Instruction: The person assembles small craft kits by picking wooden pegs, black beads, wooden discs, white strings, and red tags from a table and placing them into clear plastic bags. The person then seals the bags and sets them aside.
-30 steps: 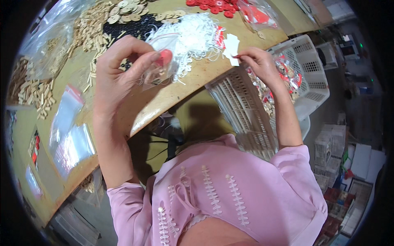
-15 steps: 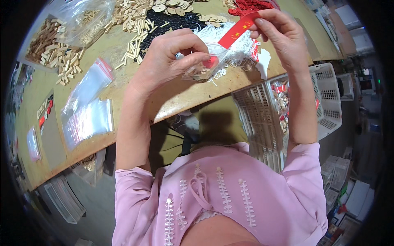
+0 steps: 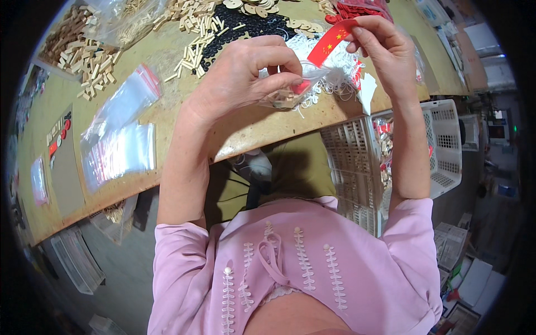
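Observation:
My left hand (image 3: 245,75) pinches a small clear plastic bag (image 3: 285,99) between thumb and fingers. Wooden pieces and something red show through the bag, partly hidden by my thumb. My right hand (image 3: 385,53) is closed on the upper end of a red strip with yellow stars (image 3: 330,46). The strip curves down to the bag's mouth; whether its lower end is inside, I cannot tell. Beneath both hands lies a tangle of white cords (image 3: 329,72) on the table.
Wooden sticks (image 3: 192,58), black rings (image 3: 245,33), wooden discs (image 3: 304,26) and red pieces (image 3: 357,10) are heaped along the back. Wooden blocks (image 3: 92,67) and flat zip bags (image 3: 120,148) lie left. A white plastic basket (image 3: 352,167) with filled bags stands by the table's right front.
The view has shifted a little, so the table contents sit differently in it. The strip is now more bent, and both hands keep their holds.

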A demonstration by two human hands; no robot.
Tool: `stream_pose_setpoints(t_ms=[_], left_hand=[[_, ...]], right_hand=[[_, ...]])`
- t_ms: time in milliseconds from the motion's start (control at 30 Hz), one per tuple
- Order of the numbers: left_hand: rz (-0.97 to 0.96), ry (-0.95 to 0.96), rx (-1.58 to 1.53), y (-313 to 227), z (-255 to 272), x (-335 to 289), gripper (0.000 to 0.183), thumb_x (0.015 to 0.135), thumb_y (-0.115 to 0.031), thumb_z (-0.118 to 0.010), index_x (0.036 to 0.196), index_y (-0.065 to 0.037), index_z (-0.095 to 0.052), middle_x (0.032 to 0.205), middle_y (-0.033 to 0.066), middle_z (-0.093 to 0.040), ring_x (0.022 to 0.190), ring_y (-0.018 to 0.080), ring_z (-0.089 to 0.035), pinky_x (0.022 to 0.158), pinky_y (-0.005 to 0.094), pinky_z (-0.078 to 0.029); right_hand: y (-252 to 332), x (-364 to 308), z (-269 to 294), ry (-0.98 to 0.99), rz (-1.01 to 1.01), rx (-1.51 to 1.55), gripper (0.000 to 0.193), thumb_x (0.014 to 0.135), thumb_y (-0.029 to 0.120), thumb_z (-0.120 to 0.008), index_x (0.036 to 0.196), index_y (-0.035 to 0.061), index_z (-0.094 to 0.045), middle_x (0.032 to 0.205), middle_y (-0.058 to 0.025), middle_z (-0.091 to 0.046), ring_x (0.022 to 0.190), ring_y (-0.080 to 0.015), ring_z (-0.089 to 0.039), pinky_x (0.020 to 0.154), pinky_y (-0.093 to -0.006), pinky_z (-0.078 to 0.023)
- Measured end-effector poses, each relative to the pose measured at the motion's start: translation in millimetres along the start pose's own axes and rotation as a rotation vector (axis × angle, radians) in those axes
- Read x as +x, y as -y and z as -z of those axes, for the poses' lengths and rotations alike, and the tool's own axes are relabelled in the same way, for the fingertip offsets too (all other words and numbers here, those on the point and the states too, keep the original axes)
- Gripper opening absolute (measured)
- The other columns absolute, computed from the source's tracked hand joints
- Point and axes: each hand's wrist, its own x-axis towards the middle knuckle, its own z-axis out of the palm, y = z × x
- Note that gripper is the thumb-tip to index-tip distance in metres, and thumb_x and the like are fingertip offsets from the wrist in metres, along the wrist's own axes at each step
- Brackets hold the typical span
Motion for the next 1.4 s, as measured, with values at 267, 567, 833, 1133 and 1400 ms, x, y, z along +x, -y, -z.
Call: stream_pose_setpoints(t_ms=[267,567,833,1133,1400], left_hand=[[-0.001,0.02,0.028,1.6,1.4,-1.0,0.011,0.087,-0.013,-0.077,0.089,-0.004,-0.071,0.085,0.0064,-0.066,0.078,0.0214,-0.067,0.069,0.0328,-0.053],[0.066,0.038,0.014,2.5,3.1,-2.9,0.013,0.089,-0.01,-0.075,0.095,-0.002,-0.067,0.088,0.0061,-0.063,0.08,0.0185,-0.065,0.072,0.0305,-0.053],[0.016,0.016,0.06,6.0,5.8,-2.6,0.012,0.088,-0.013,-0.074,0.094,-0.005,-0.067,0.09,0.009,-0.066,0.081,0.0258,-0.069,0.071,0.0361,-0.056],[0.058,0.018,0.069,6.3,5.8,-3.8,0.013,0.088,-0.014,-0.074,0.095,-0.005,-0.067,0.09,0.0094,-0.066,0.081,0.0272,-0.068,0.072,0.0361,-0.056],[0.056,-0.001,0.044,5.4,4.1,-3.0,0.013,0.088,-0.015,-0.072,0.095,-0.005,-0.066,0.088,0.0115,-0.068,0.081,0.0313,-0.068,0.071,0.0389,-0.055]], right_hand=[[11.7,0.1,-14.2,0.082,-0.061,0.054,0.018,0.101,0.004,-0.065,0.118,-0.0004,-0.07,0.095,-0.0059,-0.074,0.08,-0.0107,-0.069,0.072,-0.024,-0.055],[1.1,17.2,-9.3,0.17,-0.358,0.218,0.016,0.099,0.013,-0.07,0.113,0.0055,-0.071,0.088,-0.0008,-0.072,0.071,-0.0058,-0.063,0.065,-0.0195,-0.048],[5.4,20.6,-10.9,0.089,-0.422,0.288,0.016,0.098,0.012,-0.071,0.113,0.0061,-0.071,0.086,-0.0019,-0.073,0.071,-0.0064,-0.064,0.063,-0.0198,-0.049],[6.0,19.9,-12.5,0.093,-0.358,0.284,0.016,0.098,0.012,-0.071,0.113,0.0068,-0.071,0.086,-0.0023,-0.073,0.071,-0.0067,-0.065,0.062,-0.0199,-0.049],[-0.3,14.7,-27.4,0.357,-0.324,0.023,0.01,0.098,0.011,-0.069,0.105,0.0039,-0.071,0.085,0.0015,-0.069,0.069,-0.0049,-0.063,0.064,-0.0209,-0.05]])
